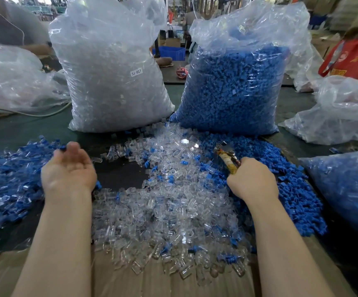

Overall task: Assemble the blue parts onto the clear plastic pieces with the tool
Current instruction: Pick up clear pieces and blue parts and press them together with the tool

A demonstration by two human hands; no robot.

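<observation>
While the right hand (252,179) grips the tool (227,157) with fingers curled round its handle, the left hand (68,168) hovers palm-up, fingers loosely spread; a small blue bit shows at the fingertips, grip uncertain. Clear plastic pieces (169,211) lie heaped on the table (23,127) between the arms. Blue parts (291,189) are piled right of them. Joined blue-and-clear pieces (8,185) lie left.

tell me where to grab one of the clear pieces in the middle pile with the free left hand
Pinch a clear piece at the pile's far-left fringe across its short tube body, coming from above with the left hand; there pieces lie singly on dark mat, not tangled.
</observation>
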